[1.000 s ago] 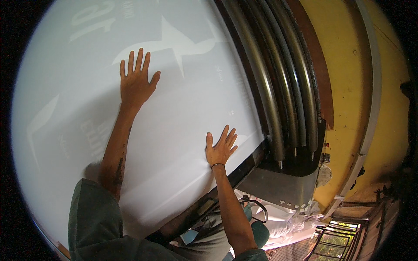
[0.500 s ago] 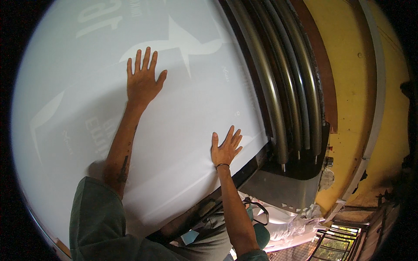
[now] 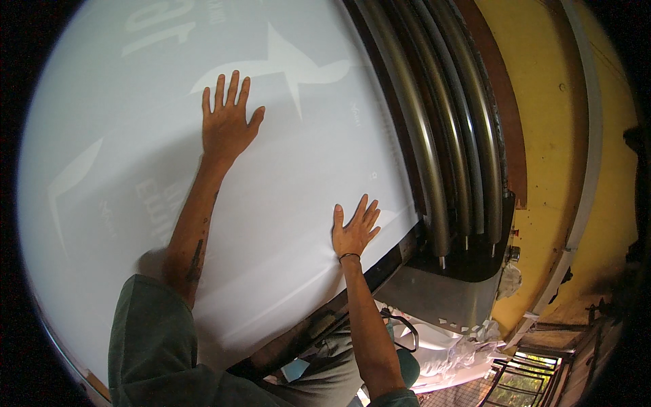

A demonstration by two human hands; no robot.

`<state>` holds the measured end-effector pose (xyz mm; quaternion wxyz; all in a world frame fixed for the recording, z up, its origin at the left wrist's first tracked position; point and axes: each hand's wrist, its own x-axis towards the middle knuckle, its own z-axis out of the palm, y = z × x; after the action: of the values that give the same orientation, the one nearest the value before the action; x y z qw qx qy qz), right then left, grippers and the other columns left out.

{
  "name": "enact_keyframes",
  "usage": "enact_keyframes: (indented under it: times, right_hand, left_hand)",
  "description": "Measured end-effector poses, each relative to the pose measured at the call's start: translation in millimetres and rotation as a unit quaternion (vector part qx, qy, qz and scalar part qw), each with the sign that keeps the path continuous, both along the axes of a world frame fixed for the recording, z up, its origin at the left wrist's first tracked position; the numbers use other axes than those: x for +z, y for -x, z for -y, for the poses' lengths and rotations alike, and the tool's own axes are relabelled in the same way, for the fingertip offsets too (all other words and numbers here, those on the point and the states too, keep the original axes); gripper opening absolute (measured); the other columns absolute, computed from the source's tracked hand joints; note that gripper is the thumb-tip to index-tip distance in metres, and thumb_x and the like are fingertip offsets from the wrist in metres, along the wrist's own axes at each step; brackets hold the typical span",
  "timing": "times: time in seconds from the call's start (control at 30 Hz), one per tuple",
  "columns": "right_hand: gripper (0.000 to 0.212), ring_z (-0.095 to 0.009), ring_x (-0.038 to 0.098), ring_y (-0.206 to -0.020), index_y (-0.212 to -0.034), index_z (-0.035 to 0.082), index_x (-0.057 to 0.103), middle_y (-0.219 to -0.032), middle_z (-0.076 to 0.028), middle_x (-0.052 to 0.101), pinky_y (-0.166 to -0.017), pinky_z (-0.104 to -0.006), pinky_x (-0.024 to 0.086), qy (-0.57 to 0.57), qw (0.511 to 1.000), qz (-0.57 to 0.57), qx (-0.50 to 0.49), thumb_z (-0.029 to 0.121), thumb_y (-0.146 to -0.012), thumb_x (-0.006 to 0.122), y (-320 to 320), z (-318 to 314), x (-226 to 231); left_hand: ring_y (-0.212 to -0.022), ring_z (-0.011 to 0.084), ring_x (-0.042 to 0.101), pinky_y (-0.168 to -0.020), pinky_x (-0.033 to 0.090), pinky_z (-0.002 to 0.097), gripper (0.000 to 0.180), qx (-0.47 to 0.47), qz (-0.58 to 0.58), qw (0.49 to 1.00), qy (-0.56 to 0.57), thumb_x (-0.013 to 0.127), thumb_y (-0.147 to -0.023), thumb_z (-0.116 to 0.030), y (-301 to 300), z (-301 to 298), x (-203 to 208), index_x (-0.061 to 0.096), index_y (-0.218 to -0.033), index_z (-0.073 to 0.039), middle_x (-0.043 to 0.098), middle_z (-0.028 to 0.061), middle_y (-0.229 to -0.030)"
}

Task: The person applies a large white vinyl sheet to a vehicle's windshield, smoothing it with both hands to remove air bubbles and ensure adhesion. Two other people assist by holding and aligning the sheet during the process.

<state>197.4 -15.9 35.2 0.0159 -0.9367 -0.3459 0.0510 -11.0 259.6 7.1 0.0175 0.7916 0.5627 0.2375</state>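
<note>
A broad white sheet [image 3: 285, 163], with faint pale lettering and shapes showing on it, spreads under both of my hands. My left hand [image 3: 228, 122] lies flat on it, fingers spread, just below a pale pointed shape. Nearer to me and to the right, my right hand [image 3: 354, 229] rests palm down close to the sheet's near right edge, its fingers apart. Neither hand grips anything. A dark band circles my right wrist. Low creases run through the sheet to the left of that hand.
Several long metal rollers [image 3: 434, 156] run along the sheet's right side, their ends over a dark end panel [image 3: 468, 261]. Beyond stands a yellow wall [image 3: 549, 122]. Crumpled clear plastic [image 3: 451, 359] lies at the lower right, near a dark metal grille [image 3: 525, 380].
The sheet and both hands on it have shifted slightly to the right together. My hands stay flat with fingers spread.
</note>
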Motion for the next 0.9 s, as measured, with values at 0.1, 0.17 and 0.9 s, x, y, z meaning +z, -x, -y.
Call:
enact_keyframes:
  times: [0.1,0.17,0.9]
  right_hand:
    - [0.091,-0.043,0.001,-0.156,-0.163,0.012,0.015,-0.168,-0.025,0.005,-0.12,-0.0681,0.002,-0.008,1.0,0.002,0.007,0.066,-0.096,0.046,-2.4,-0.2,2.4]
    - [0.091,-0.043,0.002,-0.156,-0.163,0.012,0.015,-0.168,-0.025,0.005,-0.12,-0.0679,0.002,-0.005,1.0,0.007,0.006,0.066,-0.096,0.046,-3.1,0.2,2.4]
    - [0.092,-0.043,0.005,-0.155,-0.163,0.013,0.016,-0.168,-0.025,0.008,-0.119,-0.0693,0.004,-0.021,0.999,0.026,0.028,0.07,-0.096,0.043,-5.8,4.8,-6.6]
  left_hand:
    - [-0.152,0.031,0.027,-0.123,0.017,0.0546,0.064,0.008,0.005,1.0,-0.02,0.053,-0.1,-0.049,-0.1,1.3,1.5,0.047,-0.151,-0.012,0.037,0.0093,-0.162]
    - [-0.152,0.0307,0.027,-0.123,0.017,0.0546,0.063,0.01,0.001,1.0,-0.025,0.053,-0.1,-0.05,0.9,2.3,2.2,0.048,-0.151,-0.012,0.038,0.0092,-0.161]
    - [-0.154,0.0316,0.023,-0.123,0.015,0.0581,0.069,0.016,-0.039,0.999,0.034,0.046,-0.103,-0.056,6.8,7.8,2.9,0.038,-0.157,-0.014,0.028,0.0096,-0.166]
